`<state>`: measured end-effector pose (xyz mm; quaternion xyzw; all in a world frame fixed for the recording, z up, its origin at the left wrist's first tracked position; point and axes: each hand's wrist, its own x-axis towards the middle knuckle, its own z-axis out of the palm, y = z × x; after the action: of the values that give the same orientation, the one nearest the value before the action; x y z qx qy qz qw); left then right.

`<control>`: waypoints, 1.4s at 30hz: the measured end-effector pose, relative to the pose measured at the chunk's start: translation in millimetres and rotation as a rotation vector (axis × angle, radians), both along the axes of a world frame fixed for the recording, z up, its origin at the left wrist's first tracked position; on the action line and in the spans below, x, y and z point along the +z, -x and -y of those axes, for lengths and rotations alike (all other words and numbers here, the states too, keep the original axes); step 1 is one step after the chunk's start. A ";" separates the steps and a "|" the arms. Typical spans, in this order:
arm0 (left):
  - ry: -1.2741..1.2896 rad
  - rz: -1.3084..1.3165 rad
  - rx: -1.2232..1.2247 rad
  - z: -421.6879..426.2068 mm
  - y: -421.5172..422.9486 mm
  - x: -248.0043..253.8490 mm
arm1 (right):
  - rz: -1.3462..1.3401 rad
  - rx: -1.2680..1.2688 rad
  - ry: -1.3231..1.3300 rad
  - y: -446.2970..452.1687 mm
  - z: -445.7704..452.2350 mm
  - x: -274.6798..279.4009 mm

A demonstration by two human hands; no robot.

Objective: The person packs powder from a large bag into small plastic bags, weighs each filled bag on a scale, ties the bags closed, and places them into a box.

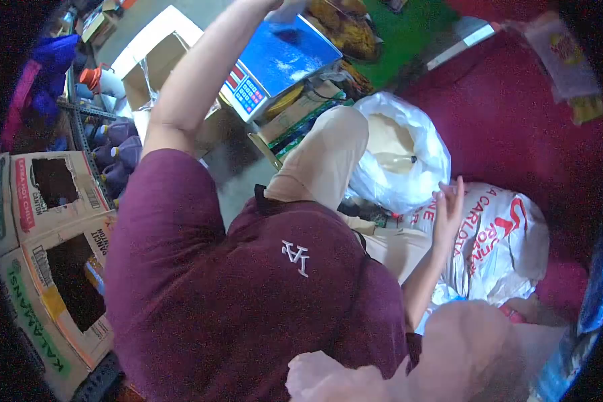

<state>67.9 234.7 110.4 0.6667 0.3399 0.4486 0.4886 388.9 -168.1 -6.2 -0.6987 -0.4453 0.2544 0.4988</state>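
Observation:
My left hand is at the top edge, mostly cut off, above a blue digital weighing scale. It appears closed on a pale, see-through plastic bag. On the right, my right hand is raised with its fingers apart, and nothing shows in it. Beside that hand stands an opened clear plastic sack with pale tan contents; a small dark item lies on them. A white printed sack with red letters sits just beyond my right hand.
Cut-open cartons line the left side, near purple-filled bottles on a metal rack. An open cardboard box stands left of the scale. A blurred pinkish thing covers the lower right. A packet is at upper right.

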 end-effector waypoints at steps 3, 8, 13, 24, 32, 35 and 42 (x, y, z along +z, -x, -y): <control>-0.194 0.077 0.057 -50.5 20.4 -92.2 | 0.002 -0.053 0.136 8.2 7.0 -10.1; -0.184 0.006 0.333 -4.4 18.8 -129.1 | -0.031 -0.023 0.136 8.7 -0.8 -12.4; 0.090 -0.054 0.402 25.2 16.8 -175.1 | -0.062 -0.025 0.164 9.7 -8.3 -13.0; 0.305 0.127 0.337 32.3 12.3 -227.7 | -0.048 0.008 0.264 19.8 -9.5 -22.8; 0.154 0.100 0.318 36.4 4.7 -228.8 | -0.051 0.009 0.245 19.9 -4.9 -29.7; 0.106 -0.036 0.327 62.2 8.0 -219.1 | -0.032 0.005 0.277 20.2 -0.9 -33.3; -0.245 -0.209 0.461 79.0 7.1 -227.6 | 0.039 0.041 0.323 20.7 -7.4 -40.1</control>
<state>60.9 155.6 -117.2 0.6686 0.4745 0.5143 0.2519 368.2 -160.7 -46.3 -0.7653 -0.4225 0.3192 0.3659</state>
